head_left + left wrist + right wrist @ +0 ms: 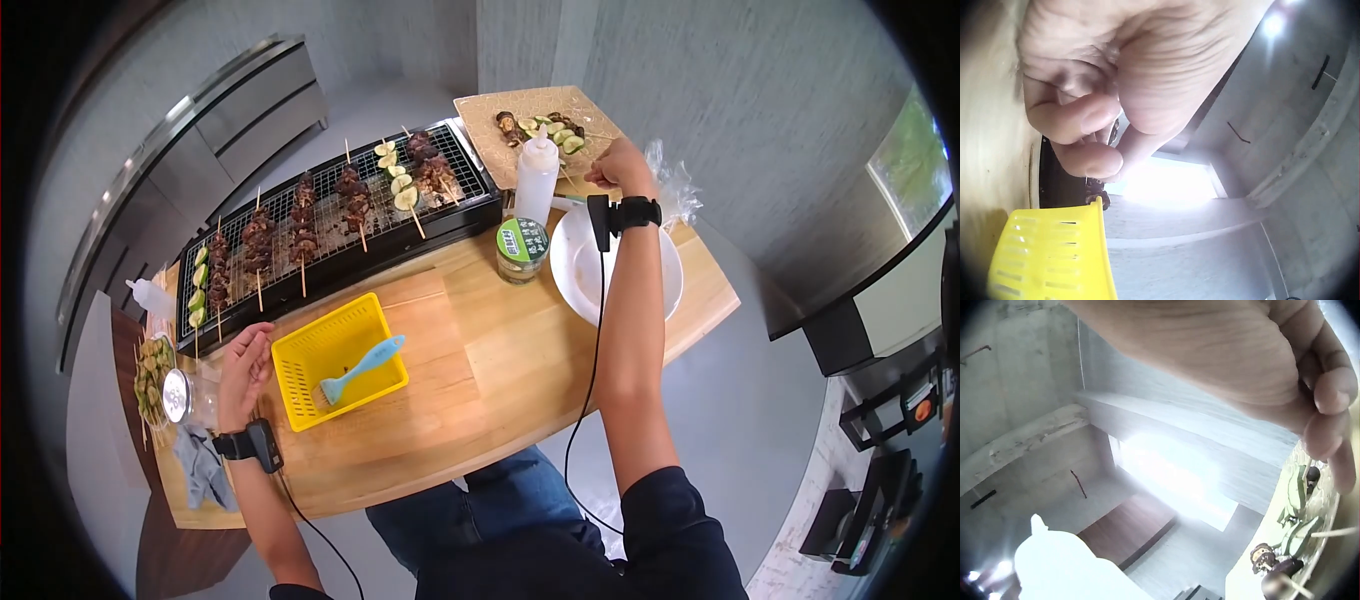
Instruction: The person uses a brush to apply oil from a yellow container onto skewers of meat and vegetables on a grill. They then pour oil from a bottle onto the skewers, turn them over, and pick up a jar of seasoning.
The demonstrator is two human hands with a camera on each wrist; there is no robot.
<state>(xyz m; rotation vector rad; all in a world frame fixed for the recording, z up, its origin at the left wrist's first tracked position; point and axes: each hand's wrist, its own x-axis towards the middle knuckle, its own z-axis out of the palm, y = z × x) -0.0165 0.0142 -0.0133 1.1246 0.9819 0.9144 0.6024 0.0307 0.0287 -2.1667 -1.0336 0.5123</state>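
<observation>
1. The grill (400, 250) is a long black metal box under a fine wire grid, carrying lumpy, dark-browned meat (303, 220) on thin wooden sticks and pale courgette rounds (402, 187) with green rims.
2. Off the grill's right end, a tan, wrinkled-looking board (482, 112) bears the skewers (553, 132), courgette slices and dark browned pieces.
3. The right hand (618, 168) is over that board's near edge, right of the grill, fingers bent and bunched together; whether they pinch a stick I cannot tell.
4. The left hand (247, 372) is before the grill's near left corner, fingers loosely bent, nothing held.
5. In front of the grill, on the smooth wooden surface (450, 420), stands a yellow slotted plastic basket (290, 375) with a blue-handled brush (365, 365) inside; the left wrist view cuts the basket off below.
6. By the grill's near right corner are a white nozzle bottle (537, 180), glaring and cropped in the right wrist view, a green-lidded tub (522, 250) with blurred lettering, and a round plate (570, 270), partly hidden by the right forearm.
</observation>
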